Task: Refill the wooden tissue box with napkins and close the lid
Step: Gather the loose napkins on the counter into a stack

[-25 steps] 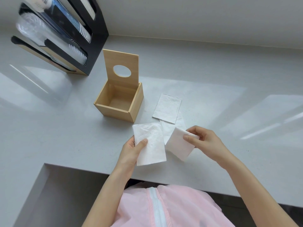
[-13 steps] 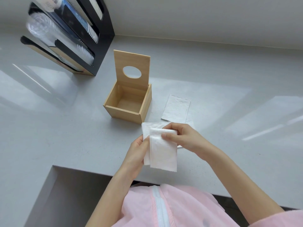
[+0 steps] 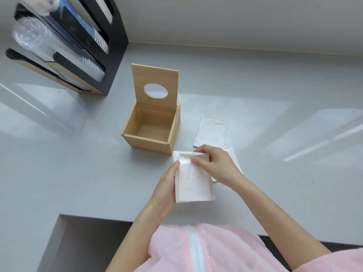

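Right at the near edge of the grey counter (image 3: 78,173), both hands are closed on a small stack of white napkins (image 3: 193,183) held just above the surface. The left hand (image 3: 167,185) clamps the stack's left side, thumb on top and the other fingers hidden underneath. The right hand (image 3: 214,163) pinches the far end, its fingertips (image 3: 196,160) pressing down on the top sheet. Just beyond the stack stands the wooden tissue box (image 3: 149,142), open and bare inside; its near right corner almost meets the far edge of the napkins, though contact cannot be judged. Its lid (image 3: 156,91) stands upright at the back, with a round hole cut through it. To the right of the box, another napkin (image 3: 212,134) lies flat on the counter, and more white paper (image 3: 234,160) shows from under the right hand. At the far left, a black rack (image 3: 115,55) holds stacked cups and lids, lying on their sides. A pink zipped garment (image 3: 216,250) fills the bottom of the view.
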{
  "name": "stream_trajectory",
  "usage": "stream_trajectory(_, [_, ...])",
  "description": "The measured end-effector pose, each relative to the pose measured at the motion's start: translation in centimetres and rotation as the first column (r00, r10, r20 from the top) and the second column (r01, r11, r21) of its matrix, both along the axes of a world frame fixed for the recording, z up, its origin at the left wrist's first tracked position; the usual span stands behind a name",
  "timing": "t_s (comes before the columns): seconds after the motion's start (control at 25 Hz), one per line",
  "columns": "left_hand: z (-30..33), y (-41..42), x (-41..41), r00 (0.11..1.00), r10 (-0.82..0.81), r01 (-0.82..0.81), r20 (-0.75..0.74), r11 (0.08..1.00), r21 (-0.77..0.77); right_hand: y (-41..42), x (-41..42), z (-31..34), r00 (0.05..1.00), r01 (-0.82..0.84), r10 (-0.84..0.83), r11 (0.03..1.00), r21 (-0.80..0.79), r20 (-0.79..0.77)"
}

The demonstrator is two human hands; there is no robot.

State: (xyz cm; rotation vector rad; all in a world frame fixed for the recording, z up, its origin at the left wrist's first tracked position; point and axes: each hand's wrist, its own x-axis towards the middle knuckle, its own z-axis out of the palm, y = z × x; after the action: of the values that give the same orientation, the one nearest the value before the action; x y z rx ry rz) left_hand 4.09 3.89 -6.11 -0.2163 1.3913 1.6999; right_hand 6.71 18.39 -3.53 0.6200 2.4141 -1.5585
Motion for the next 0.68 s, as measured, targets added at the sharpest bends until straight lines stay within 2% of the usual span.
stream_trajectory(0.12, [-0.2,0.2,-0.4,0.998,-0.049,0.049,-0.043,0.999,-0.002,0.1,-0.2,-0.3,1.0,0.007,-0.006,1.0,0.027,-0.018])
stream_trajectory(0.24, [-0.3,0.4,-0.4,0.989,-0.094,0.086,-0.115,0.994,-0.073,0.1,-0.1,-0.5,1.0,0.006,-0.005,0.998,0.06,-0.026])
stream_trajectory(0.4, [-0.5,0.4,-0.6,0.991,-0.047,0.032,-0.126,0.993,-0.117,1.1,0.2,-0.7,0.993,0.11,-0.106,0.99,0.093,-0.052])
stream_trajectory(0.56, [-0.5,0.3,-1.0,0.996,-0.002,-0.008,-0.085,0.992,-0.122,3.6,0.0,-1.8,0.962,0.27,-0.275,0.937,0.22,-0.011])
stream_trajectory(0.68, [-0.4,0.3,-1.1,0.997,0.009,-0.019,-0.08,0.992,-0.122,5.4,-1.8,-3.0,0.946,0.266,-0.316,0.886,0.379,0.076])
